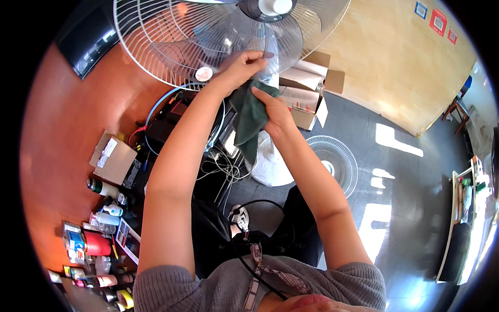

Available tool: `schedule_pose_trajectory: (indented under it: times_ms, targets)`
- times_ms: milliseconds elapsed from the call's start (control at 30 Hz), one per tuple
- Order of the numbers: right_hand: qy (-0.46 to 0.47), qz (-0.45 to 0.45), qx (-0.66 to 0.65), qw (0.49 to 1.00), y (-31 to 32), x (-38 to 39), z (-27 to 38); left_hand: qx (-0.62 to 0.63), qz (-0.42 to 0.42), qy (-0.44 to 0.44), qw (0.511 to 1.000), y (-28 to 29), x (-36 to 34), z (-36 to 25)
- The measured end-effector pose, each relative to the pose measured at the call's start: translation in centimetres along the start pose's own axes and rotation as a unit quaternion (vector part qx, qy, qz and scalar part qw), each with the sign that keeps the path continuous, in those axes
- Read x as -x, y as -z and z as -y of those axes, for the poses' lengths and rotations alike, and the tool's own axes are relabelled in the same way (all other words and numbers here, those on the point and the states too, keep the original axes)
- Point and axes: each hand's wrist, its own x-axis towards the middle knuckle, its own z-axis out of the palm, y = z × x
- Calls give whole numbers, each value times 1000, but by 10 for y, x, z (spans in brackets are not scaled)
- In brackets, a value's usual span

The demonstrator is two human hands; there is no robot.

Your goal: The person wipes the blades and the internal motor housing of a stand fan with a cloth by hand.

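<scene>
Two hands of yours meet at 12 o'clock. Your right hand (pixel 275 112) pinches the dark green cloth (pixel 249 122), which hangs long, top to bottom. Your left hand (pixel 241 67) presses fingers together on a clear fan blade (pixel 283 39) just above. At 3 o'clock lies a round white grille (pixel 332 161) on the grey floor (pixel 405 177). At 9 o'clock, bottles (pixel 106 216) crowd a red-brown table (pixel 57 130).

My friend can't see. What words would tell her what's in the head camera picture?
A person's left hand grips a clear blade of a standing fan whose front grille is off, while the right hand holds a dark green cloth just below it. A loose round fan grille lies on the dark floor, beside an open cardboard box.
</scene>
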Motion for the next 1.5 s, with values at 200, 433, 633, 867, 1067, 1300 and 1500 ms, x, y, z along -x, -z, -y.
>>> schedule_pose_trajectory:
  times_ms: [200,433,633,867,1067,1300,1500]
  targets:
    - [22,55,-59,997,-1,-18,-5,-35,2,-36,999,-4,-12,3]
    - [22,108,38,993,8,-34,10,-21,-10,-26,999,-8,-6,-7]
    - [8,113,85,990,19,-40,20,-36,-20,-64,997,-7,-9,6]
    - [-2,56,66,996,64,-43,51,-39,-40,-69,996,1,-2,9]
    - [-68,39,118,990,37,-26,37,-19,-28,-71,997,4,-3,12]
    - [31,107,80,991,17,-37,10,-7,-16,-72,997,-5,-3,7]
    - [144,-61,101,982,52,-26,53,-70,-47,-60,995,-5,5,1]
